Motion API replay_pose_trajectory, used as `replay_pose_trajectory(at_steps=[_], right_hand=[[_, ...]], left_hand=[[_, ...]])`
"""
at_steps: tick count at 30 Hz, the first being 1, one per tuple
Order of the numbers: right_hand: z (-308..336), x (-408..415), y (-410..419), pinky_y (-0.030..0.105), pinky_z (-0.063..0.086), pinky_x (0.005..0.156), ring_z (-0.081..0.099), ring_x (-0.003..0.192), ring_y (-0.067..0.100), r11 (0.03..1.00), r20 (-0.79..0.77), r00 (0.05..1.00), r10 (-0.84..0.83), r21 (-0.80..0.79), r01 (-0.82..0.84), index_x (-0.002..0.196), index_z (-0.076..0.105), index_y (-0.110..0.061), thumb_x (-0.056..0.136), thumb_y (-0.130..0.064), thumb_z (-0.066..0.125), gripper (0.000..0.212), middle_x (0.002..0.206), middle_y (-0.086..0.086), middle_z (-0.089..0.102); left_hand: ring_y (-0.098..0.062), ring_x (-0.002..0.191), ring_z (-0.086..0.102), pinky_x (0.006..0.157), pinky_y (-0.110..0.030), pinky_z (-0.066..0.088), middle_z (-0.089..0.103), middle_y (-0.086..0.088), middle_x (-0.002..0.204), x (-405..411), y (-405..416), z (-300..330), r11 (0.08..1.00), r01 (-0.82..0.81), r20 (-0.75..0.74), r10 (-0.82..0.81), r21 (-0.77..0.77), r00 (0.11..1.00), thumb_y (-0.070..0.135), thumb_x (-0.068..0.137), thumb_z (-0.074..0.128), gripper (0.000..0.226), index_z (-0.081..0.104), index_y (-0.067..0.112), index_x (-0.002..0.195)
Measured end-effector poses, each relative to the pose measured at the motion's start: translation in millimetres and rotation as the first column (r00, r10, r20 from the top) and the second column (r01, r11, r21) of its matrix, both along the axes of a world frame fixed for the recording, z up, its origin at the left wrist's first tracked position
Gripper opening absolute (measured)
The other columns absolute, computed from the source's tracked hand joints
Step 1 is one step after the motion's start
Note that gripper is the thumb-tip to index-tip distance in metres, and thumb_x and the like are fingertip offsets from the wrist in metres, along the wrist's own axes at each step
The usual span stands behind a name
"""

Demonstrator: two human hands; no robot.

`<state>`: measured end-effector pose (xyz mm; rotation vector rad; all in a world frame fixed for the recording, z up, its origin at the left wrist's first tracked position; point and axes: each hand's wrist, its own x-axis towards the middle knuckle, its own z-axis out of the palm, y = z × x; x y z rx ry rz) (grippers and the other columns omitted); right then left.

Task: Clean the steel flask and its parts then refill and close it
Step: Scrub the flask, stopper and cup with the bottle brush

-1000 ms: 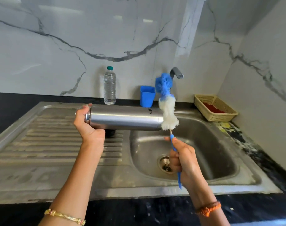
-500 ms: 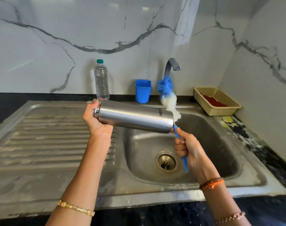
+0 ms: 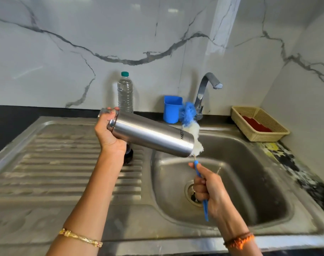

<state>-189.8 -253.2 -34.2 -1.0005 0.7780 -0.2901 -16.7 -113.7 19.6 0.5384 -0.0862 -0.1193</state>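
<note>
1. While the flask (image 3: pixel 150 137) is held tilted above the sink (image 3: pixel 268 224), its left end is gripped by the left hand (image 3: pixel 107 133).
2. The brush (image 3: pixel 193 133) handle is gripped by the curled right hand (image 3: pixel 209 189).
3. The white bristles are pressed against the flask's right end, over the basin.

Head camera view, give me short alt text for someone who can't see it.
Over a steel sink, the left hand holds a tilted steel flask while the right hand holds a blue-and-white bottle brush against its end.
</note>
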Motion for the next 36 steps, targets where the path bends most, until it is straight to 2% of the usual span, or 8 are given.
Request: replay_pose_trajectory(at_steps=[4,7,11,15,19,23,32,36], right_hand=[[-3.1,8.0,9.2,0.007,0.013,0.031,0.018,0.030,0.000,0.998,0.041,0.999,-0.027,0.060,0.025,0.084,0.060,-0.014,0.097,-0.022,0.044,0.022,0.042,-0.008,0.026],[-4.6,22.9,16.9,0.007,0.013,0.028,0.018,0.028,0.000,0.985,0.044,0.994,-0.097,0.147,0.090,0.072,0.046,-0.016,0.097,-0.023,0.044,0.026,0.041,-0.008,0.026],[-13.3,20.9,34.4,0.007,0.013,0.029,0.018,0.028,0.000,0.996,-0.012,0.999,0.053,0.067,-0.052,0.086,0.059,-0.012,0.097,-0.021,0.043,0.021,0.040,-0.009,0.025],[-6.7,29.1,42.1,0.007,0.013,0.029,0.018,0.028,0.000,0.983,0.013,0.985,0.169,0.074,-0.170,0.093,0.061,-0.012,0.096,-0.022,0.043,0.020,0.041,-0.008,0.024],[16.2,67.1,57.3,0.009,0.012,0.032,0.018,0.030,0.000,0.971,0.025,0.977,0.211,-0.122,-0.206,0.093,0.061,-0.013,0.097,-0.022,0.043,0.020,0.040,-0.009,0.027],[37.1,100.9,73.3,0.009,0.011,0.030,0.018,0.030,0.000,0.963,0.065,0.965,0.255,-0.105,-0.247,0.092,0.061,-0.013,0.097,-0.018,0.039,0.023,0.043,-0.008,0.028],[19.0,129.2,90.0,0.011,0.015,0.027,0.021,0.029,0.000,0.945,0.041,0.945,0.323,0.038,-0.325,0.093,0.061,-0.011,0.095,-0.013,0.037,0.024,0.043,-0.007,0.032],[14.6,132.9,88.2,0.011,0.017,0.026,0.022,0.029,0.001,0.943,0.034,0.943,0.332,0.020,-0.332,0.094,0.061,-0.011,0.096,-0.014,0.038,0.024,0.044,-0.006,0.033]], left_hand=[[-0.004,0.055,0.061,0.060,-0.021,0.047,0.061,0.011,0.055,-0.7,14.1,-0.3,0.999,-0.003,0.011,0.003,0.032,1.000,0.005,0.081,0.045,0.029,0.053,0.020,0.057],[-0.008,0.059,0.061,0.064,-0.022,0.049,0.061,0.007,0.061,-4.4,21.6,4.6,0.997,0.078,0.044,-0.077,-0.005,0.996,0.010,0.066,0.051,0.012,0.053,0.019,0.059],[-0.010,0.063,0.062,0.060,-0.022,0.049,0.065,0.005,0.065,4.7,31.0,17.2,0.988,-0.071,0.038,0.067,0.137,0.997,0.005,0.058,0.061,0.014,0.060,0.017,0.066],[-0.009,0.054,0.059,0.053,-0.020,0.047,0.060,0.009,0.051,22.9,48.1,52.5,0.865,-0.275,0.107,0.253,0.419,0.961,-0.003,0.060,0.073,0.023,0.060,0.016,0.061],[-0.017,0.068,0.063,0.063,-0.025,0.051,0.064,0.005,0.065,46.7,67.5,78.3,0.610,-0.418,0.359,0.224,0.673,0.906,0.009,0.047,0.080,0.026,0.062,0.021,0.061],[-0.009,0.066,0.059,0.059,-0.017,0.046,0.061,0.012,0.066,69.6,95.5,81.4,0.436,-0.521,0.430,0.296,0.734,0.853,0.008,0.051,0.079,0.029,0.060,0.024,0.066],[-0.005,0.064,0.057,0.052,-0.011,0.043,0.059,0.012,0.069,107.8,133.6,49.7,0.374,-0.483,0.319,0.421,0.792,0.849,0.008,0.054,0.080,0.033,0.064,0.019,0.081],[-0.010,0.069,0.059,0.060,-0.017,0.047,0.062,0.005,0.074,119.1,133.8,38.1,0.378,-0.441,0.286,0.399,0.814,0.871,0.007,0.054,0.080,0.034,0.064,0.016,0.083]])
